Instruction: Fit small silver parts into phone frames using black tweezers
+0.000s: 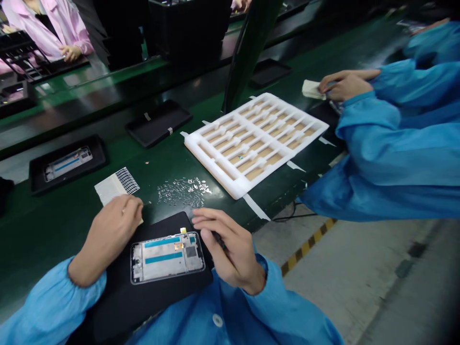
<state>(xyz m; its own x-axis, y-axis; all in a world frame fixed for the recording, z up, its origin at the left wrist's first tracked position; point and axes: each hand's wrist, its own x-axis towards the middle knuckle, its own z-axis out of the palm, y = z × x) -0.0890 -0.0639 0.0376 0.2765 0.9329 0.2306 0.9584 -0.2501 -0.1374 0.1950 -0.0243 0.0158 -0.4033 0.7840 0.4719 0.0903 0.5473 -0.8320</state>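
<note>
A phone frame (167, 270) lies face down on a black pad (118, 306) in front of me, with two blue strips and a small yellow tab at its top edge. My left hand (109, 235) is closed at the lower edge of a pale sheet with black strips (117, 186); its fingertips are partly hidden. Over the pad's right edge, my right hand (232, 247) has its fingers stretched out and thumb apart, with nothing visible in it. Just beyond the fingers, many small clear pieces (183, 191) are scattered on the green bench (158, 163).
A white slotted foam tray (237, 189) is taped down at the centre right. One black tray (36, 179) holds another phone frame (68, 164); a second black tray (158, 123) sits behind. At right, a co-worker's hands (347, 86) hold a pale pad (312, 89).
</note>
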